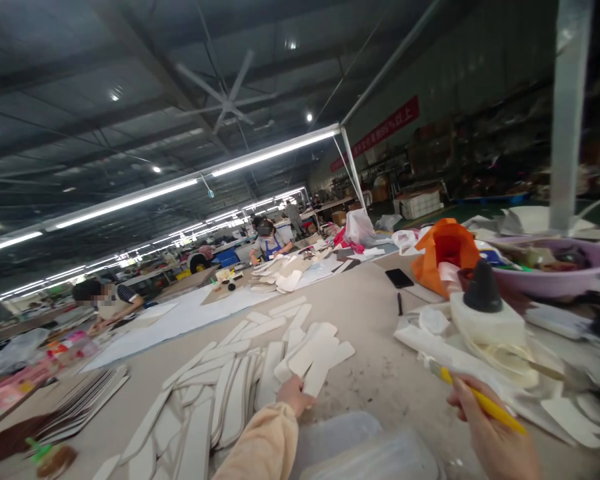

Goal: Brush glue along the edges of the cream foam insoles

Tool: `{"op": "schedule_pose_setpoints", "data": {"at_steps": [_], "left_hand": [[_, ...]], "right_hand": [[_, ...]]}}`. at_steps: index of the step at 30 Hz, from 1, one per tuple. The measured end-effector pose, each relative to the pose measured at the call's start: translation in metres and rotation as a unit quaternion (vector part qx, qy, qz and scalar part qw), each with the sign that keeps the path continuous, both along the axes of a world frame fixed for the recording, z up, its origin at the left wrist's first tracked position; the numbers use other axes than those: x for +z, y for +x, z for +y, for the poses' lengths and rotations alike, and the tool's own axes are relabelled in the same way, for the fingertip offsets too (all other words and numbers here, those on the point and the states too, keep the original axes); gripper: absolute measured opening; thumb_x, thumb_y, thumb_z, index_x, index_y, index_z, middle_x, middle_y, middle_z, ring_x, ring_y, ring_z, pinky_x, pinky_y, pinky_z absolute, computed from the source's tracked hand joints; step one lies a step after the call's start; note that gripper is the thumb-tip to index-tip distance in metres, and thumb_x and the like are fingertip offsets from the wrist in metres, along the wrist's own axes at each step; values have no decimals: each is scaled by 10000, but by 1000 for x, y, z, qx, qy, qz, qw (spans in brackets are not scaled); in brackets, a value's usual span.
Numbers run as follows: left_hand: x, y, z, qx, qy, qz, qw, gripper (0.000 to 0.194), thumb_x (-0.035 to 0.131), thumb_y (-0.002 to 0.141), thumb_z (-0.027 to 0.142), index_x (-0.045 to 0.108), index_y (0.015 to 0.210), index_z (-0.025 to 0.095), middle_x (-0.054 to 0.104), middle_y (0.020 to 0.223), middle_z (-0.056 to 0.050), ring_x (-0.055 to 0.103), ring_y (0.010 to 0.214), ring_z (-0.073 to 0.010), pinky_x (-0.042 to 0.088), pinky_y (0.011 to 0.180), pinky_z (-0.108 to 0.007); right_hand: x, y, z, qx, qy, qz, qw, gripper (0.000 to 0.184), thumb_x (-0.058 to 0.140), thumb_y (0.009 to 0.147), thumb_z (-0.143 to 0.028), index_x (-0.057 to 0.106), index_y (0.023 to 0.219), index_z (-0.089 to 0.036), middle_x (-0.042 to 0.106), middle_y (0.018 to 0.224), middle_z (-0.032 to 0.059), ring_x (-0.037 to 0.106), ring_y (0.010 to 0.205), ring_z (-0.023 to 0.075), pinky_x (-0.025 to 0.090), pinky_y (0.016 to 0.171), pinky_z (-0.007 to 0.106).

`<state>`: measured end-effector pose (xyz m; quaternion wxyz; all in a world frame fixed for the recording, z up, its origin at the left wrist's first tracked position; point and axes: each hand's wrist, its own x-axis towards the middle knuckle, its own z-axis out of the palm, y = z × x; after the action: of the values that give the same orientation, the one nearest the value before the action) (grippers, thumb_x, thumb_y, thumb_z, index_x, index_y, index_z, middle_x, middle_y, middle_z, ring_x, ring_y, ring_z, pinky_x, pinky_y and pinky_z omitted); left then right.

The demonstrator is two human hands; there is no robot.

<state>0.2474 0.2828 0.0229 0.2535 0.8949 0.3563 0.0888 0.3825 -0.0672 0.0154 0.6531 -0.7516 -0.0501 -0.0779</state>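
My left hand (294, 395), in a peach sleeve, is closed on a flat cream shoe-insole piece (320, 372) at the near edge of a fanned heap of like pieces (240, 380) on the worktable (380, 313). My right hand (490, 433) at the lower right grips a yellow brush handle (485, 402), whose tip points up-left toward a pile of white pieces (445, 347). A white glue pot with a black cone top (483, 300) stands just beyond that pile.
An orange bag (443, 250), a black phone (399, 278) and a purple basin (555, 267) sit at the right. A clear plastic bag (360, 447) lies at the near edge. Stacked sheets (85, 400) lie at the left. Other people work at far tables (270, 243).
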Motion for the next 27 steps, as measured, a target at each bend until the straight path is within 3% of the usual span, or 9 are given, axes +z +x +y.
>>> {"op": "schedule_pose_setpoints", "data": {"at_steps": [3, 6, 10, 13, 15, 17, 20, 23, 27], "left_hand": [[2, 0, -1, 2, -84, -58, 995, 239, 731, 526, 215, 573, 702, 181, 560, 597, 5, 590, 655, -219, 448, 581, -324], [16, -2, -5, -15, -164, -113, 980, 243, 659, 655, 322, 601, 819, 151, 600, 652, -16, 575, 601, -175, 440, 516, -282], [54, -19, -21, -98, -247, -150, 952, 357, 603, 718, 395, 603, 953, 125, 643, 766, -41, 608, 604, -139, 423, 481, -228], [86, -44, -49, -210, -353, -140, 901, 402, 619, 729, 405, 581, 993, 105, 648, 790, -51, 612, 574, -123, 415, 458, -209], [103, -60, -69, -225, -380, -134, 887, 382, 631, 738, 387, 578, 983, 98, 634, 757, -39, 611, 574, -120, 432, 471, -212], [111, -70, -84, -198, -395, -141, 886, 365, 636, 741, 376, 580, 972, 100, 625, 750, -30, 608, 577, -118, 439, 483, -215], [107, -78, -92, -158, -421, -141, 882, 344, 650, 739, 361, 588, 959, 104, 613, 785, -24, 594, 583, -99, 429, 495, -205], [94, -85, -94, -130, -429, -131, 884, 346, 645, 747, 388, 590, 954, 116, 605, 800, -24, 595, 594, -99, 399, 476, -190], [79, -102, -98, -99, -385, -99, 912, 348, 557, 785, 466, 585, 812, 121, 572, 647, -5, 545, 520, -91, 314, 413, -181]], "right_hand": [[0, -4, 4, 9, 0, 11, 1000, 528, 525, 731, -670, 642, 1003, -233, 689, 765, 37, 619, 603, 204, 530, 550, 315], [6, -14, 10, 26, 61, 24, 998, 530, 546, 743, -644, 613, 1085, -245, 695, 856, 44, 634, 671, 209, 558, 639, 335], [11, -26, 21, 57, 126, -5, 990, 463, 586, 750, -599, 609, 1038, -237, 669, 1027, 77, 650, 884, 268, 553, 751, 381], [17, -36, 27, 89, 137, -24, 986, 422, 609, 751, -573, 604, 999, -232, 636, 1126, 84, 620, 1000, 289, 526, 840, 405], [23, -44, 28, 119, 150, -13, 981, 417, 609, 755, -568, 573, 994, -228, 630, 1158, 97, 610, 1020, 295, 524, 830, 409], [29, -52, 29, 156, 166, 9, 974, 404, 608, 765, -555, 527, 992, -231, 630, 1170, 108, 617, 1000, 284, 517, 820, 409], [33, -56, 29, 209, 169, 42, 962, 390, 632, 755, -533, 469, 977, -256, 650, 1144, 98, 627, 967, 269, 512, 784, 393], [30, -55, 26, 202, 166, 37, 964, 459, 709, 686, -506, 396, 924, -269, 695, 1023, 77, 640, 922, 269, 510, 741, 383], [20, -51, 23, 215, 82, -16, 973, 447, 697, 711, -504, 391, 916, -250, 703, 1000, 76, 655, 840, 238, 508, 679, 335]]}}
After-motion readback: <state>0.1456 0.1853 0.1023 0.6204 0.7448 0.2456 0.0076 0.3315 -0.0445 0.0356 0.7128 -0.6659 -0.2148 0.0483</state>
